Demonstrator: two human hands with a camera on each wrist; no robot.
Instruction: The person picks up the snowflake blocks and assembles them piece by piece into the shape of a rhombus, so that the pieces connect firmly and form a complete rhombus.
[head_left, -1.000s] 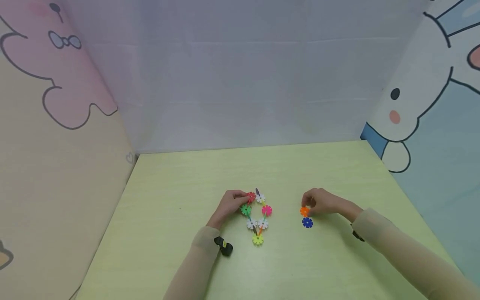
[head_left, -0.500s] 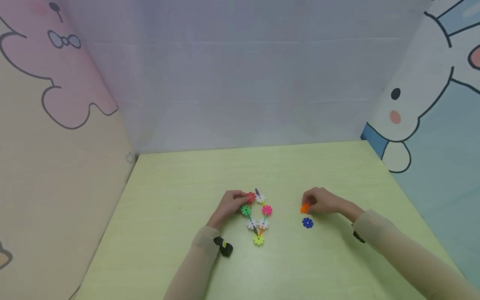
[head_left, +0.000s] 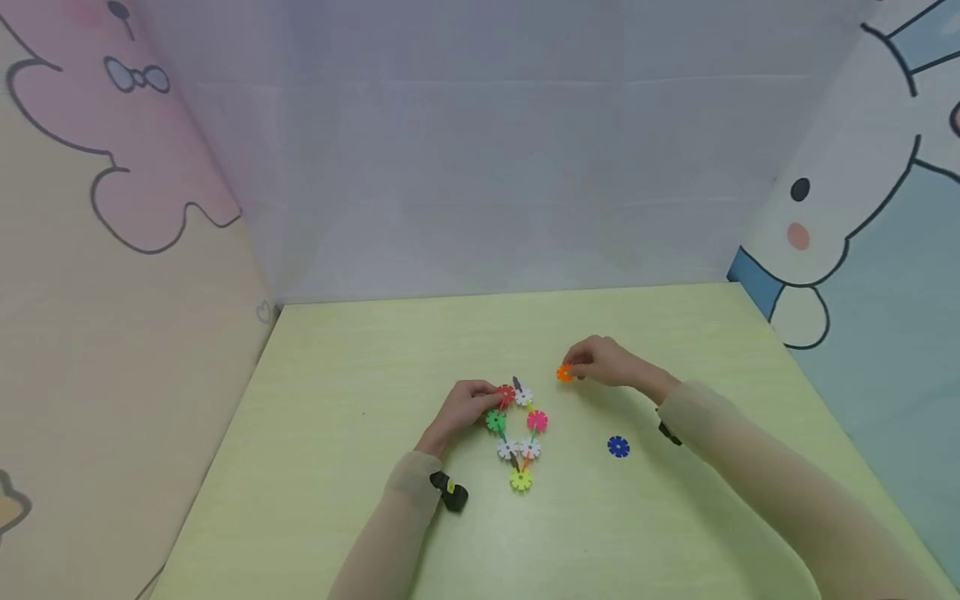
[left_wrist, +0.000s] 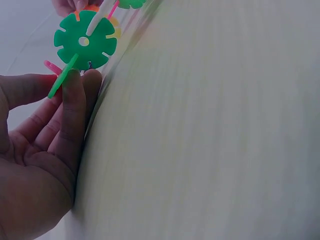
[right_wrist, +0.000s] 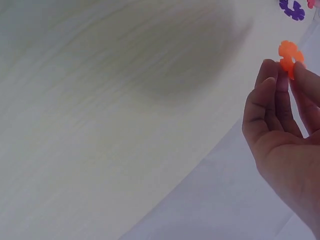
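Note:
Slotted, flower-shaped plastic snowflake discs are joined into a loop on the table. The loop has a red disc (head_left: 506, 394), a green disc (head_left: 496, 421), a pink disc (head_left: 537, 421), a yellow disc (head_left: 521, 480) and several white discs, with others edge-on between them. At its upper left, my left hand (head_left: 461, 410) pinches the loop between thumb and fingers; in the left wrist view an edge-on green disc (left_wrist: 64, 79) is at the fingertips. My right hand (head_left: 609, 363) holds a loose orange snowflake disc (right_wrist: 290, 58) by its edge, apart from the loop at its upper right.
A single blue snowflake disc (head_left: 618, 447) lies flat on the pale yellow-green table (head_left: 360, 350), right of the loop. A white cloth (head_left: 487, 167) hangs behind the table. Panels with cartoon animals stand at both sides.
My right hand has picked the orange disc up from above the blue one and carried it left and away from me, towards the loop. The left hand keeps its place.

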